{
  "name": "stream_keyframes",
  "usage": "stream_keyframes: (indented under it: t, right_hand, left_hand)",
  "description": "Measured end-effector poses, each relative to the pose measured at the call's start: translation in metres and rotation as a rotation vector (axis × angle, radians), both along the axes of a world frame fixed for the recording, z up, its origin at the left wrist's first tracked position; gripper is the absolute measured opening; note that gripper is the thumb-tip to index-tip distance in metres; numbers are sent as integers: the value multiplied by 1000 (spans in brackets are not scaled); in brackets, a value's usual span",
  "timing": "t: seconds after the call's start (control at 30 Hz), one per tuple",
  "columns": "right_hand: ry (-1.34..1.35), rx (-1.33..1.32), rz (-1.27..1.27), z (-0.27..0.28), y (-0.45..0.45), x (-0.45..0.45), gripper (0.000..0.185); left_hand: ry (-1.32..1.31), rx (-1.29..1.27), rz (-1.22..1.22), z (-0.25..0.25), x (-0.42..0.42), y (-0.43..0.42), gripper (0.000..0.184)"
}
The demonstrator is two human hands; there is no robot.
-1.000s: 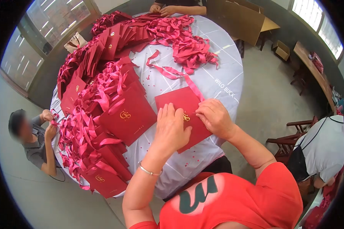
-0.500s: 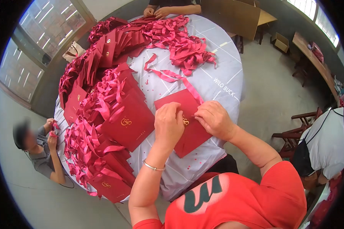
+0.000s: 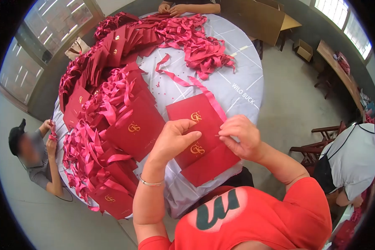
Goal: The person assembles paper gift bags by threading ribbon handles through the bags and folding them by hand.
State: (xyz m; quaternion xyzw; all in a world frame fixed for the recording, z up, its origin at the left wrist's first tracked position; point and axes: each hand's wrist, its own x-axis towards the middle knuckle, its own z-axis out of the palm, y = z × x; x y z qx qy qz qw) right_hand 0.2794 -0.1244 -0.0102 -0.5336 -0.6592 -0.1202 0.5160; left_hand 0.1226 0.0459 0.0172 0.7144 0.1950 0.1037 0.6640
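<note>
Red folders with gold emblems (image 3: 188,109) lie overlapped on the white cloth in front of me, the nearer one shifted toward my body. My left hand (image 3: 173,139) is over their left side, thumb and forefinger apart, with nothing visible between them. At the right edge, my right hand (image 3: 241,135) pinches something small and thin, too small to name. A pink ribbon (image 3: 208,95) runs from the cloth down to the folders beside my right hand. Left of my hands stands a large stack of red folders (image 3: 139,129) with pink ribbons.
The round table (image 3: 248,75) carries a ribbon heap (image 3: 204,50) at the back. One person's hands (image 3: 171,9) are at the far edge; another person (image 3: 33,154) holds ribbon at the left. Someone in white (image 3: 354,154) is at the right, near a wooden chair (image 3: 316,146).
The nearer folder has slid toward my body, so two emblems now show. My left hand has moved left and its thumb and forefinger have parted. My right hand has stayed near the right edge.
</note>
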Motion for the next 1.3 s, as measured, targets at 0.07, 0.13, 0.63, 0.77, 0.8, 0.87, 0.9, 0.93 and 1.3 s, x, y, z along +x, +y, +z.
stream_keyframes:
  t: [0.07, 0.13, 0.63, 0.77, 0.8, 0.87, 0.9, 0.93, 1.3]
  right_hand:
    - [23, -36, 20, 7, -3, 0, 24]
    - [69, -83, 22, 10, -9, 1, 24]
    - [-58, -123, 20, 19, -29, -6, 29]
    - [-73, -130, 30, 21, -30, -7, 27]
    - [-68, -134, 28, 20, -30, -7, 26]
    - [-62, -141, 26, 20, -30, -7, 26]
    - [-54, -161, 32, 20, -30, -6, 26]
    - [-47, -180, 39, 20, -30, -6, 26]
    - [-52, -208, 50, 20, -27, -7, 27]
  left_hand:
    - [36, -34, -51, -6, -2, -1, 12]
    - [64, -64, -109, -11, -1, -3, 10]
    - [-17, -617, -438, -19, -1, -9, 19]
    - [-16, -655, -451, -22, -1, -9, 20]
    - [-30, -660, -478, -24, -1, -8, 20]
    - [-30, -689, -471, -28, 0, -10, 20]
    - [-30, -715, -465, -29, 1, -10, 19]
    - [-31, -718, -464, -30, 1, -11, 19]
    - [-70, -728, -482, -34, 2, -11, 17]
